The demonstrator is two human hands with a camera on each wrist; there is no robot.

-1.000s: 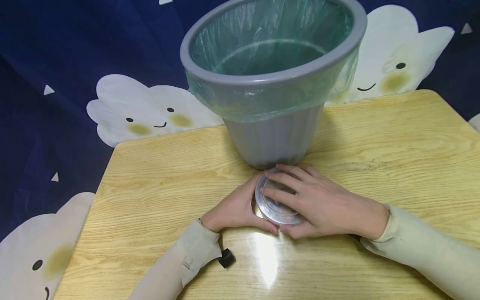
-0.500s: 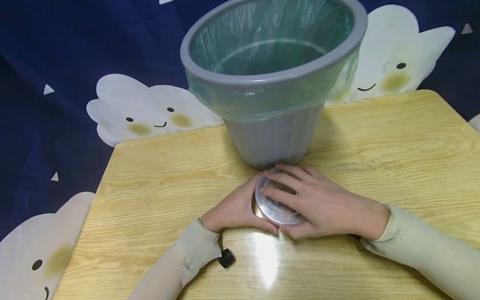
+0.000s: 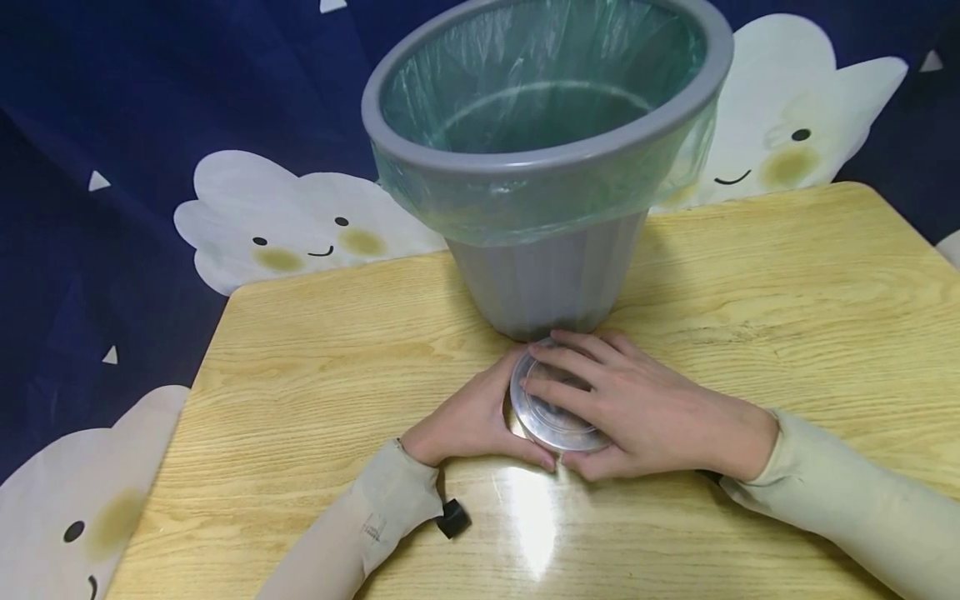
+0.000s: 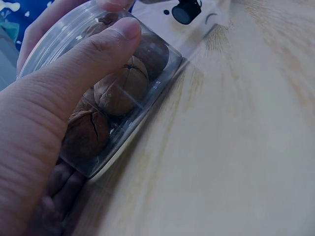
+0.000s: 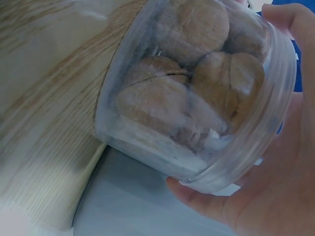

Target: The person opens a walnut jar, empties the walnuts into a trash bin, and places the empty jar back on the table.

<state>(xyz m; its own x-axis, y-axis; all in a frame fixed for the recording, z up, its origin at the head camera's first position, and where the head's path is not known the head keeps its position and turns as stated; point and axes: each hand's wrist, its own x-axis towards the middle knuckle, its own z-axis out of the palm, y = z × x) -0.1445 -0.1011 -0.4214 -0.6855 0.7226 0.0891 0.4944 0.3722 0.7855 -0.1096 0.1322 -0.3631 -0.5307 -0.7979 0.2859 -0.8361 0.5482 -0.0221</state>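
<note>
A clear plastic jar [image 3: 537, 415] stands on the table in front of the bin, its round see-through lid facing up. Through its wall in the left wrist view show several brown walnuts [image 4: 121, 88] with cracked shells; the right wrist view shows more walnuts [image 5: 229, 86] close up. My left hand [image 3: 474, 419] grips the jar's left side, its thumb along the near wall and its other fingers mostly hidden behind. From the right, my right hand [image 3: 654, 408] spans the lid, fingers spread over the top and thumb at the near rim. The two thumb tips nearly meet.
A grey bin [image 3: 543, 283] lined with a green plastic bag [image 3: 525, 200] stands right behind the jar. The wooden table [image 3: 315, 400] has its far edge against a dark blue cloth [image 3: 135, 75] with white clouds. A small black block [image 3: 453, 518] is at the left cuff.
</note>
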